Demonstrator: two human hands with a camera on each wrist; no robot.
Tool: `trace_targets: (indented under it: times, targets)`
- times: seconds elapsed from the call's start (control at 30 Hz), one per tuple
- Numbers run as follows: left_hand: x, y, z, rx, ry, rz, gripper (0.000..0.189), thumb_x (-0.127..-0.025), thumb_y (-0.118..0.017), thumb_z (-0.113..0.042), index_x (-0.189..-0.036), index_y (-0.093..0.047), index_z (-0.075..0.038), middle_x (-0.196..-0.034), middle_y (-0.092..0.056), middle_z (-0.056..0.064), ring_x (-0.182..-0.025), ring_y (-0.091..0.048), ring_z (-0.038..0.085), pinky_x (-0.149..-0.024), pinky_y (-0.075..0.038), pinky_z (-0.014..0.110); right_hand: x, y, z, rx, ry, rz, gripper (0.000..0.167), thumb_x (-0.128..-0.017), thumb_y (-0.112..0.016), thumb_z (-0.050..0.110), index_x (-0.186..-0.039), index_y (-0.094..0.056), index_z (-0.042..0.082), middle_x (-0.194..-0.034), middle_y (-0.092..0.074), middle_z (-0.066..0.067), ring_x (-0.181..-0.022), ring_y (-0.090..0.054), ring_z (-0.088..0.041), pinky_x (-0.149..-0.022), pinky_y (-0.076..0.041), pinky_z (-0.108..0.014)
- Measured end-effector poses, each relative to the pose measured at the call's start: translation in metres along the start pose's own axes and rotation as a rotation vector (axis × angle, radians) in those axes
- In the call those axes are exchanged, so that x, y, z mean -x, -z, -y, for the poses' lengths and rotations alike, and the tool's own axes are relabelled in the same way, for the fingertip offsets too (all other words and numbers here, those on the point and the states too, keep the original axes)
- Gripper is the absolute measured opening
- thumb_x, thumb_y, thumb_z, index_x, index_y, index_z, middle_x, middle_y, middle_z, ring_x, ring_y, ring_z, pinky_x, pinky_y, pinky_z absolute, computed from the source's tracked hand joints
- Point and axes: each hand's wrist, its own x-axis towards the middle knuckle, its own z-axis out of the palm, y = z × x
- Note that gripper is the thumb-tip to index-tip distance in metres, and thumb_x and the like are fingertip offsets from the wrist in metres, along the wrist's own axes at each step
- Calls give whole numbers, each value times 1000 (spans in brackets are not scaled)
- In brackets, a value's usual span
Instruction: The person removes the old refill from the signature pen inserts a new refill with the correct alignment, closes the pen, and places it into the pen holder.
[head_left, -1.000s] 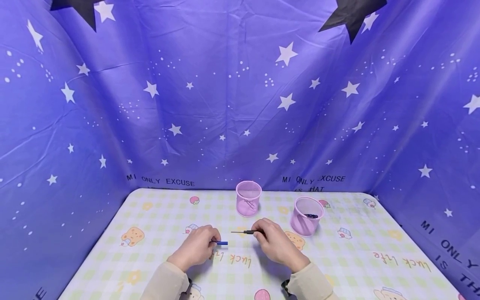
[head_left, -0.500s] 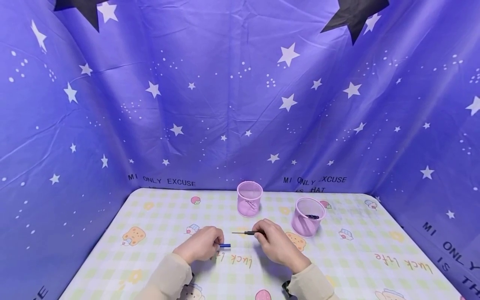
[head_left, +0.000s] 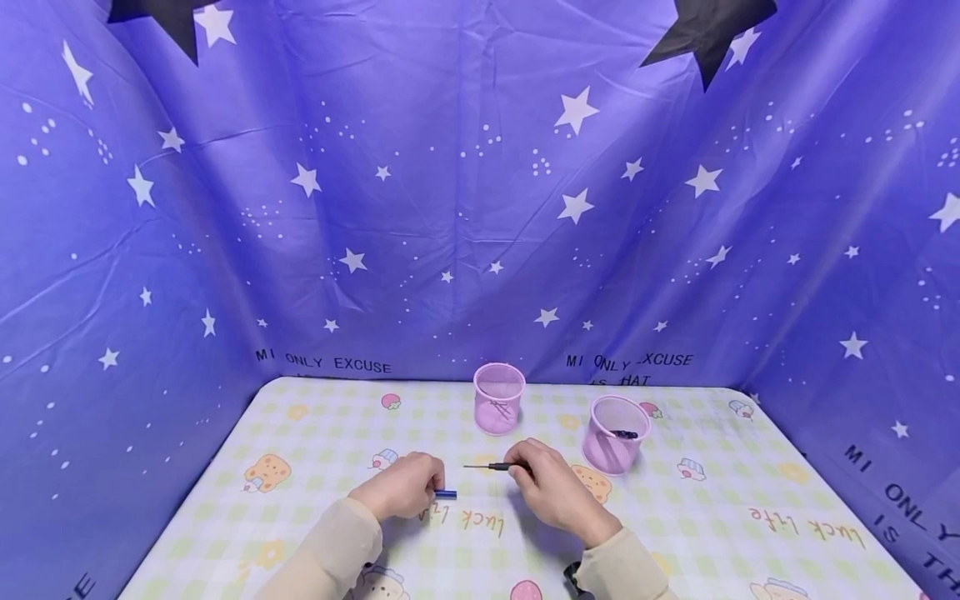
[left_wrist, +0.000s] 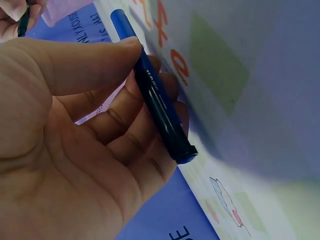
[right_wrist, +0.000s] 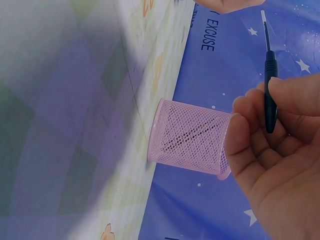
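My left hand [head_left: 401,487] pinches a blue pen barrel [left_wrist: 162,107] between thumb and fingers. In the left wrist view its lighter blue end points away past the thumb, and the dark end lies along the curled fingers. My right hand [head_left: 558,492] pinches the dark tapered front section of a pen [right_wrist: 270,95], from which a thin refill [right_wrist: 266,32] with a whitish end sticks out. In the head view the refill points left toward the barrel, with a gap between them. Both hands are low over the table.
A pink mesh cup [head_left: 498,414] stands beyond the hands, thin dark sticks showing through its wall. Another pink mesh cup [head_left: 609,450], right of it, holds dark pieces [head_left: 625,434]. A checked cloth [head_left: 337,433] covers the table; a blue star-printed curtain [head_left: 420,217] surrounds it.
The blue barrel has shifted slightly toward the person as my left wrist turned a little. My right hand holds its pen part nearly still; the whole head view has shifted slightly.
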Motion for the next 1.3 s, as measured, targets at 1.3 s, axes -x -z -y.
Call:
trace_targets:
  times: [1.3]
  targets:
    - [2, -5, 5, -43, 19, -59, 13, -77, -71, -7, -89, -68, -11, -74, -51, -9, -70, -48, 8, -67, -45, 28, 1, 0, 2, -5, 5, 17, 9, -91, -60, 3, -91, -61, 12, -82, -52, 10, -75, -50, -5, -70, -46, -27]
